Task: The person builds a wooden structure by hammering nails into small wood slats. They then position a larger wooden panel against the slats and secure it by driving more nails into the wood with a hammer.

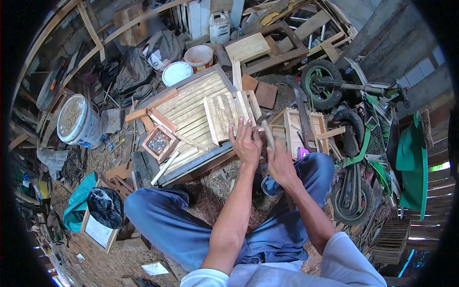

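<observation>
My right hand (281, 165) is closed round the wooden handle of a hammer (268, 136); the hand is slightly blurred. The hammer's dark head is up beside a small wooden box-like piece (222, 115) made of pale slats. My left hand (247, 146) rests against the near right edge of that piece, fingers stretched and apart. Whether a nail is under its fingertips, I cannot tell. The piece lies on a slatted wooden work surface (191, 107) with a dark frame. A small square wooden box of nails (161, 142) sits on its left side.
To the right stands an open wooden box (291, 126), with a handsaw (306, 119) leaning over it and a pink tape measure (303, 153) nearby. A green motorbike (363, 138) is farther right. Buckets (79, 119) and scrap wood (282, 43) lie around.
</observation>
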{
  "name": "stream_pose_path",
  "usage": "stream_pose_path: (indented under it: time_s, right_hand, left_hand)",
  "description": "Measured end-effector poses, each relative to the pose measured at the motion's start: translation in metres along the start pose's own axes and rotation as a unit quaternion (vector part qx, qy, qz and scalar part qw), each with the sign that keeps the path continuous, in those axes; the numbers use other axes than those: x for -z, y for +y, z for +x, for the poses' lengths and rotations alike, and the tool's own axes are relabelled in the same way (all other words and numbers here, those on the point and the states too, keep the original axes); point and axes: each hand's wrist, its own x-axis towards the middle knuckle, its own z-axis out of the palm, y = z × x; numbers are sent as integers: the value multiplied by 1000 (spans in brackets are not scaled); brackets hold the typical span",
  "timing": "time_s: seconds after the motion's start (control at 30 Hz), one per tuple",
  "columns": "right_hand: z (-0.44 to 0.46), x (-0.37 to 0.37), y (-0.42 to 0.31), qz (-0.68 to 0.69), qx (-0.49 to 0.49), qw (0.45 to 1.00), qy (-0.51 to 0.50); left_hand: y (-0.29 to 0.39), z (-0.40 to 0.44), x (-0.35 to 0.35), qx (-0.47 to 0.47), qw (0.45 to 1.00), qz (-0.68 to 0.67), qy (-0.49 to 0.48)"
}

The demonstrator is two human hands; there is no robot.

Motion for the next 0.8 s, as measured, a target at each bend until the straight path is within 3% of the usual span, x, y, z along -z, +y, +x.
stream_pose_path:
  time_s: [0.23, 0.27, 0.4, 0.5, 0.63, 0.8]
  right_hand:
    - [1, -3, -1, -17, 7, 1000, -22]
    - [-1, 1, -6, 21, -36, 999, -29]
    - [0, -9, 3, -6, 21, 1000, -17]
    - [0, 3, -5, 3, -15, 1000, -14]
    - [0, -18, 21, -5, 25, 1000, -18]
    - [-7, 7, -18, 60, -50, 997, 17]
  left_hand:
    - [-3, -1, -2, -6, 1000, 4, -7]
    - [-4, -2, -5, -4, 1000, 1, 5]
    - [0, -1, 2, -7, 1000, 2, -21]
    - [0, 1, 0, -9, 1000, 1, -6]
    - [0, -2, 1, 1, 1000, 14, -24]
    - [0, -2, -2, -7, 1000, 8, 7]
